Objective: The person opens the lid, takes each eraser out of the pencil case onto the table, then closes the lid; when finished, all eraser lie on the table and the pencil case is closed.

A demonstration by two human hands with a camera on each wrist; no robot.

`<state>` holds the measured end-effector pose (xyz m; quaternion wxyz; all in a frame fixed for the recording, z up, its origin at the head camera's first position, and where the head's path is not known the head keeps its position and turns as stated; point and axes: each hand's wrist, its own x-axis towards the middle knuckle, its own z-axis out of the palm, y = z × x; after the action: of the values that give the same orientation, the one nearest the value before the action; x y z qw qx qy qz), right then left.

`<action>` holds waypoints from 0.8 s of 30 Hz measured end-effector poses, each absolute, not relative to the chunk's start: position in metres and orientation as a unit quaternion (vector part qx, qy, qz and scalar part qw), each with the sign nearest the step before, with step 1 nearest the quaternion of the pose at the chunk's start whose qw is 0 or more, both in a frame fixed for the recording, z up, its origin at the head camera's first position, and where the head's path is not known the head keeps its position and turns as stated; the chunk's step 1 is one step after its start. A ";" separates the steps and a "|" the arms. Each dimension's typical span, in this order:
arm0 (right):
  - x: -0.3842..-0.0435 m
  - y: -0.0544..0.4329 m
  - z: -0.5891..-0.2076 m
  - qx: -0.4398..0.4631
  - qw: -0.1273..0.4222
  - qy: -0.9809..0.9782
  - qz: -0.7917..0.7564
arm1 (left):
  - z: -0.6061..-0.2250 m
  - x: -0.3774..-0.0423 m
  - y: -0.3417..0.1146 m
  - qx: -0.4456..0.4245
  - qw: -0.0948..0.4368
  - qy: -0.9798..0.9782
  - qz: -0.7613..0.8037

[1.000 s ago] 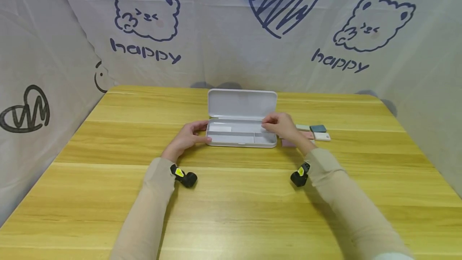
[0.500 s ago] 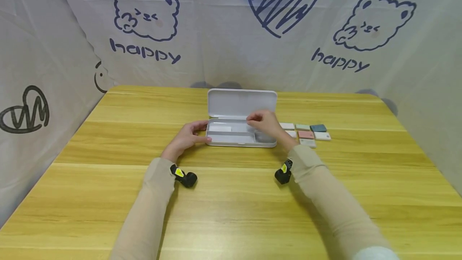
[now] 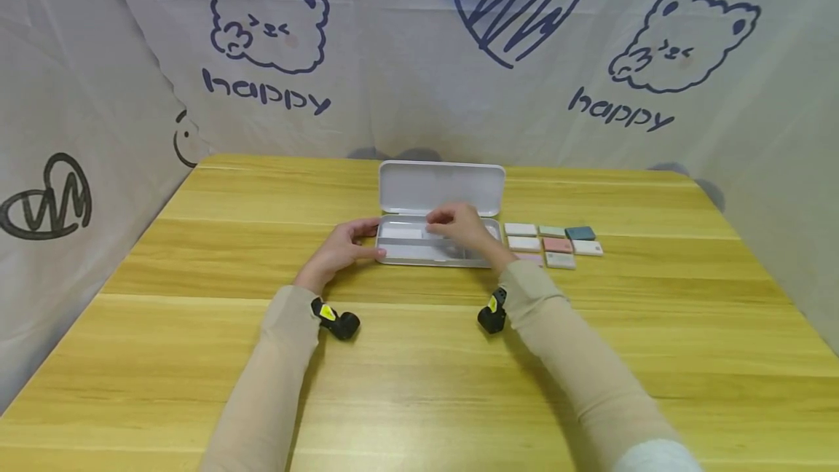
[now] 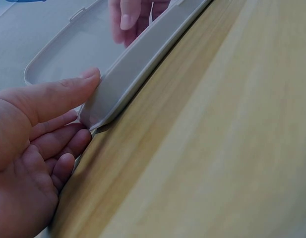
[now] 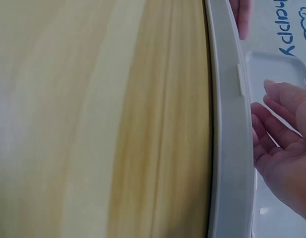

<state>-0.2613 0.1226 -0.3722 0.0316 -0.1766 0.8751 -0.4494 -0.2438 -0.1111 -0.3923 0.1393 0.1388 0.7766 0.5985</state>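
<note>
A white pencil case (image 3: 426, 263) lies with its lid raised, its tray split into compartments. My left hand (image 3: 339, 253) grips the case's left end, thumb at the front corner and fingers behind; the left wrist view shows the thumb (image 4: 68, 96) against the wall. Over the back compartment, my right hand (image 3: 464, 228) has thumb and fingertips close together, pinching a small pale eraser-like block that is mostly covered. Left of these fingertips, a white eraser (image 3: 401, 234) lies in the same compartment. In the right wrist view, curled fingers (image 5: 274, 124) hide what they hold.
Right of the case, several small blocks that look like erasers lie in rows on the wooden table (image 3: 419, 384): white (image 3: 521, 229), green (image 3: 552, 231), blue (image 3: 580, 233) and pink (image 3: 557, 245) among them. The upright lid (image 3: 440, 186) stands behind the tray.
My right hand has moved left along the back compartment, from the case's right end to near its middle, uncovering the blocks on the table. The left hand has stayed at the case's left end.
</note>
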 end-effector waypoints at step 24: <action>-0.262 0.116 -0.377 -0.191 0.108 0.864 -0.452 | -0.392 -0.244 -0.111 0.130 0.141 0.786 0.588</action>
<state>-0.2624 0.1161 -0.3767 0.1083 -0.1913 0.8645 -0.4520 -0.2444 -0.1105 -0.3922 0.1406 0.1303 0.7860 0.5877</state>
